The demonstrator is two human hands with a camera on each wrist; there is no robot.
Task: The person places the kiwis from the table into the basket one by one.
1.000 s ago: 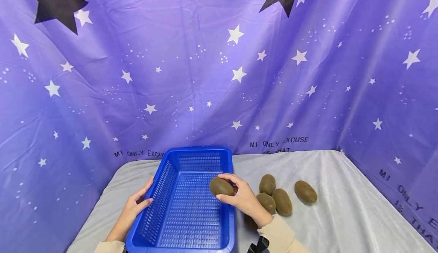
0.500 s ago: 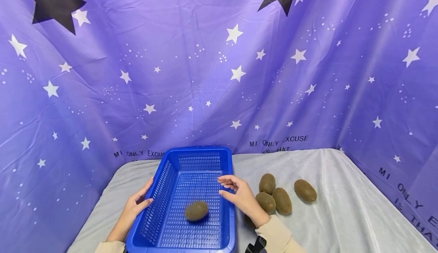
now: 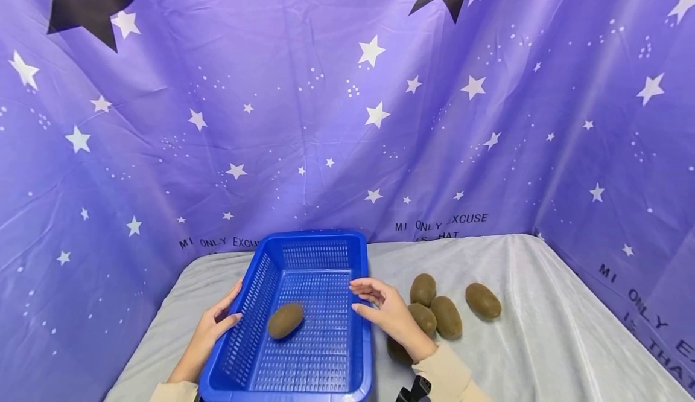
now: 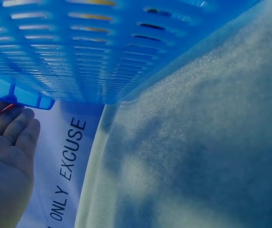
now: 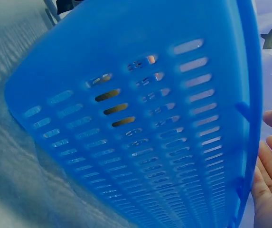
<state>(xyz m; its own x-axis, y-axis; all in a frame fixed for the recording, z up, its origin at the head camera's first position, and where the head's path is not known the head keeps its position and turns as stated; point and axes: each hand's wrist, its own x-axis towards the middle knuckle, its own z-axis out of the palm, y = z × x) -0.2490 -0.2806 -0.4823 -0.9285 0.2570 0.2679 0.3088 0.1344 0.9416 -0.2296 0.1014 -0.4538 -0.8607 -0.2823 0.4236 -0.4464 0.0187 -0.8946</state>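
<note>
A brown kiwifruit point(image 3: 285, 321) lies inside the blue plastic basket point(image 3: 314, 396), toward its left wall. My left hand point(image 3: 213, 323) holds the basket's left rim, thumb over the edge; in the left wrist view the fingers point(image 4: 13, 124) reach up under the rim. Over the right rim is my right hand point(image 3: 388, 312), fingers loosely bent and thumb apart, nothing between them. The right wrist view shows the hand point(image 5: 271, 178) beside the rim, and brown fruit through the slots of the basket wall point(image 5: 211, 19).
Right of the basket, several kiwifruits point(image 3: 446, 317) sit close together on the grey cloth point(image 3: 548, 329), one partly hidden behind the right forearm. A single kiwifruit point(image 3: 483, 300) lies farther right. A purple star-patterned curtain point(image 3: 304, 118) hangs behind and at both sides.
My right hand let go of the kiwifruit, which dropped into the basket and rolled leftward across its floor. The right hand stayed over the right rim; the left hand kept its place.
</note>
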